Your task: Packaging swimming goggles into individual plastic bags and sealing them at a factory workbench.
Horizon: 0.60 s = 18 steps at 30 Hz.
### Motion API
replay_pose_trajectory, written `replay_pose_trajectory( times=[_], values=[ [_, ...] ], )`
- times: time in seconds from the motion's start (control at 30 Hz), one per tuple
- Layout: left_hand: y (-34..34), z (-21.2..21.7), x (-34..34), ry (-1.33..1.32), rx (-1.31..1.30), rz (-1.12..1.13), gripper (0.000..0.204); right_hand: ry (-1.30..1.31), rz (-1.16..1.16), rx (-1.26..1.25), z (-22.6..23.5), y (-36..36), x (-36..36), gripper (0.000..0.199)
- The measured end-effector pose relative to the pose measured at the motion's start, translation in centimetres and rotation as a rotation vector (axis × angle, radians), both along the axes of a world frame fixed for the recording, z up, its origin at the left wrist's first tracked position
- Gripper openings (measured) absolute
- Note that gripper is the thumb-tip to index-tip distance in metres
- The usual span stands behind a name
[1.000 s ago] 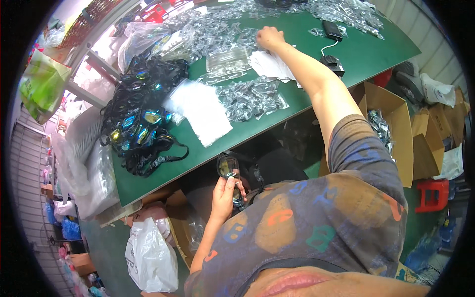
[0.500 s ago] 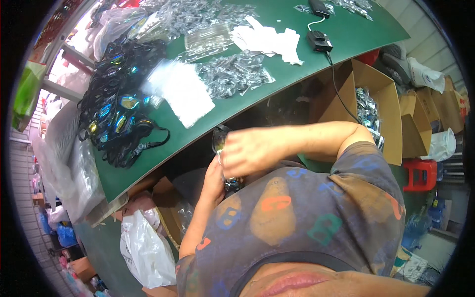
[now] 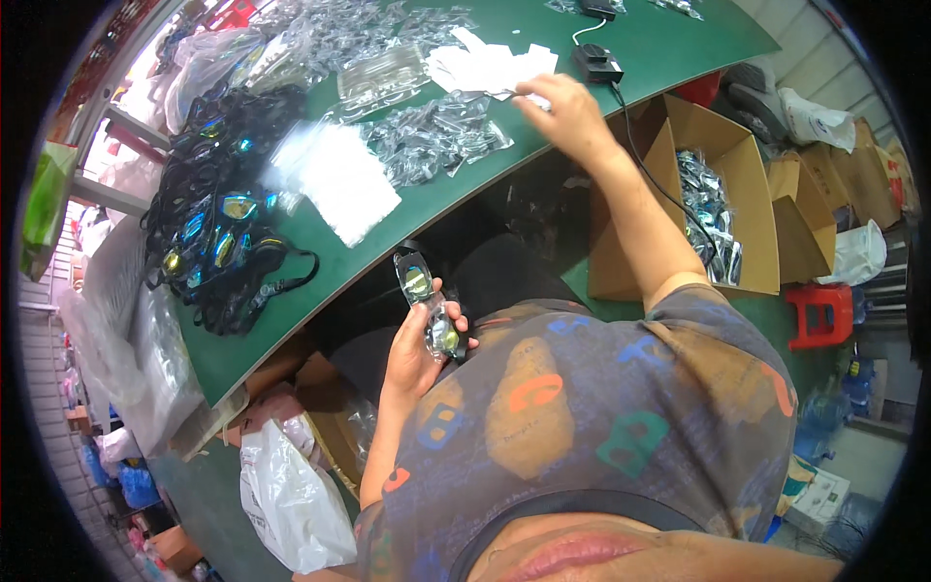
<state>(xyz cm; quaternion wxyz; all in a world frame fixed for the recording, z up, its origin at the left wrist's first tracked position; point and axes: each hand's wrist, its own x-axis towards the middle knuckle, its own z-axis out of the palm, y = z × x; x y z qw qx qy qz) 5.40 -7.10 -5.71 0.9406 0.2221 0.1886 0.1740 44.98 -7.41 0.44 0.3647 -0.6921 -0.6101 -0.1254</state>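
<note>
My left hand (image 3: pixel 415 351) is closed around a pair of dark swimming goggles (image 3: pixel 417 281) with shiny yellowish mirrored lenses, above my lap near the table edge. One lens sticks up above the fingers and the other (image 3: pixel 443 339) shows beside them. My right hand (image 3: pixel 572 118) reaches over the green table (image 3: pixel 669 58), its thumb and fingers apart at the right end of a spread of white paper slips (image 3: pixel 475 66). Whether the fingertips touch a slip is hard to make out. A heap of black goggles (image 3: pixel 223 213) lies on the table's left part.
Clear plastic pouches (image 3: pixel 436 136) and a white stack of sheets (image 3: pixel 349 189) lie on the table. A black adapter (image 3: pixel 597 64) trails a cable past a cardboard box (image 3: pixel 756 194) of packed goggles at right. A white plastic bag (image 3: pixel 291 495) hangs at lower left.
My right hand has left the goggles and moved up and right to the paper slips. The left hand keeps hold of the goggles, now in plain view. The view has shifted slightly.
</note>
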Motion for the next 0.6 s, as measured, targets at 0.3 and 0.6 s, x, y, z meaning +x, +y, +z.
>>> replay_pose_trajectory(
  times=[0.3,0.6],
  values=[
    [-0.2,0.6,1.0,0.222,0.230,0.001,0.071,-0.021,-0.441,-0.337,-2.2,0.9,5.4,0.034],
    [0.4,-0.1,0.7,0.197,0.174,0.005,0.065,0.992,0.285,0.306,-1.2,1.1,5.2,0.009]
  ],
)
